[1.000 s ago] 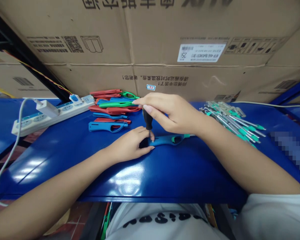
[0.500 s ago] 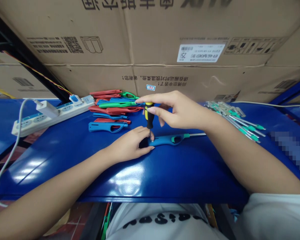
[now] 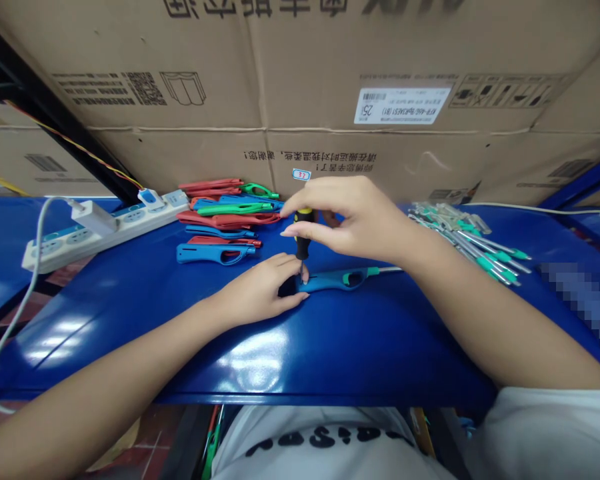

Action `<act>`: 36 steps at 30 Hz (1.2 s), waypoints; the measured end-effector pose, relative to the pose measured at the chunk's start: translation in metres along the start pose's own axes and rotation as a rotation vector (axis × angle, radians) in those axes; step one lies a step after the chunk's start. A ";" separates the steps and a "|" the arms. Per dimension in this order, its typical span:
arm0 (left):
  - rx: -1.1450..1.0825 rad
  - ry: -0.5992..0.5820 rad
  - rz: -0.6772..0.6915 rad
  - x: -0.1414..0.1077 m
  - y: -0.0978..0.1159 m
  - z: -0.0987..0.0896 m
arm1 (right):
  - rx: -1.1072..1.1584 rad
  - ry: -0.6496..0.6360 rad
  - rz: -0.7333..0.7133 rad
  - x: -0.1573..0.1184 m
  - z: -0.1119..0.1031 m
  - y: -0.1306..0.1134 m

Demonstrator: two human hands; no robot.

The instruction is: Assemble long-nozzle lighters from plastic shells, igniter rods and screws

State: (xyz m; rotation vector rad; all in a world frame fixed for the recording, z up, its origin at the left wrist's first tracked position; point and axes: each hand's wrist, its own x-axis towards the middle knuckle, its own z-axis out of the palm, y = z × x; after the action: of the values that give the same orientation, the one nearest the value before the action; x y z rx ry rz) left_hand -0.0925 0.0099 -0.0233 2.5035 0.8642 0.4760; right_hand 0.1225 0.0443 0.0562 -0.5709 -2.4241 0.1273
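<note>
A blue long-nosed lighter (image 3: 330, 280) with a green trigger and a thin metal tube lies flat in front of me. My left hand (image 3: 265, 287) grips its left end between thumb and fingers, hiding that end. Upright over the same end stands a black-and-yellow screwdriver (image 3: 303, 245), its tip down at the lighter near my left fingertips. My right hand (image 3: 350, 220) has thumb and fingers around the screwdriver's handle. Behind my left hand lie several red, blue and green lighter bodies (image 3: 230, 219) in a pile, with a blue one (image 3: 200, 253) nearest.
On the right of the blue table (image 3: 190, 360) lies a heap of metal tubes with green parts (image 3: 485, 250). A white power strip (image 3: 125, 223) with plugs and a cable sits at the left. A large cardboard box (image 3: 300, 80) stands along the back.
My right fingers have shifted around the screwdriver's handle, and the thumb and index finger sit differently. The handle tilts slightly right. My left hand and the lighter have stayed in place.
</note>
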 end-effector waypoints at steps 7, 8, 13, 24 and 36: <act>-0.016 0.017 -0.012 -0.001 -0.002 0.003 | 0.095 -0.102 -0.068 0.001 -0.006 -0.007; -0.012 0.020 -0.010 -0.001 -0.002 0.003 | 0.108 -0.121 -0.071 0.001 -0.007 -0.008; 0.004 0.021 0.000 -0.001 -0.002 0.003 | -0.028 -0.059 -0.093 0.001 -0.005 -0.007; 0.002 0.069 0.021 -0.001 -0.008 0.008 | 0.077 -0.079 -0.103 0.002 -0.003 -0.010; 0.003 0.089 0.039 -0.002 -0.009 0.010 | 0.073 0.019 -0.110 0.002 0.007 -0.011</act>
State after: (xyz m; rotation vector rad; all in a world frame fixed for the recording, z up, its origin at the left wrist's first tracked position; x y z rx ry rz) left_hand -0.0935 0.0120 -0.0368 2.5218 0.8514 0.6041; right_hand 0.1134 0.0354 0.0545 -0.4038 -2.4154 0.1621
